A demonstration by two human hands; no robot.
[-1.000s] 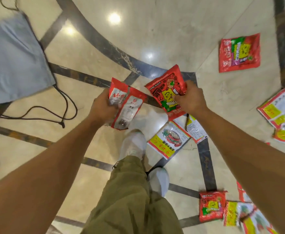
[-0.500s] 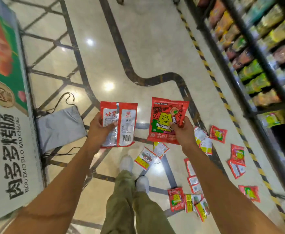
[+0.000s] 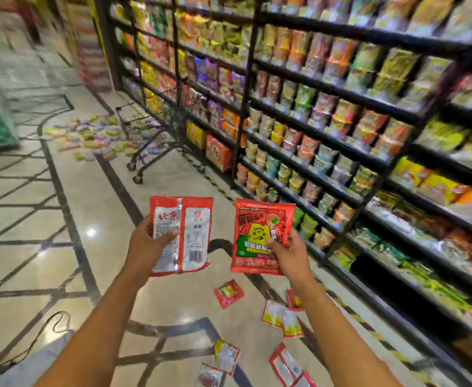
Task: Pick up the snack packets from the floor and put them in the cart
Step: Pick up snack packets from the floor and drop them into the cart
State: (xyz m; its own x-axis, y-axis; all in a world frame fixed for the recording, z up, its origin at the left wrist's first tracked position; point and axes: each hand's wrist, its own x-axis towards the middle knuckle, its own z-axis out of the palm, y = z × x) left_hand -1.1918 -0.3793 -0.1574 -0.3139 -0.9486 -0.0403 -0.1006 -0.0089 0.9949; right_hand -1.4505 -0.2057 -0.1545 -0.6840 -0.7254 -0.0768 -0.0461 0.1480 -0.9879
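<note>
a red-and-white snack packet (image 3: 185, 233), barcode side showing, was held upright in the left hand (image 3: 146, 248), thumb curled over its lower left face, while a red packet with a yellow cartoon figure (image 3: 260, 233) was pinched near its lower right corner by the right hand (image 3: 287, 254), the two side by side and apart in the air. below them more red packets (image 3: 229, 293) lay scattered on the marble floor (image 3: 61, 247), and farther off the black wire cart (image 3: 148, 129) stood beside the stocked shelves (image 3: 341, 113), a blurred heap of packets (image 3: 89, 135) on the floor just left of it
</note>
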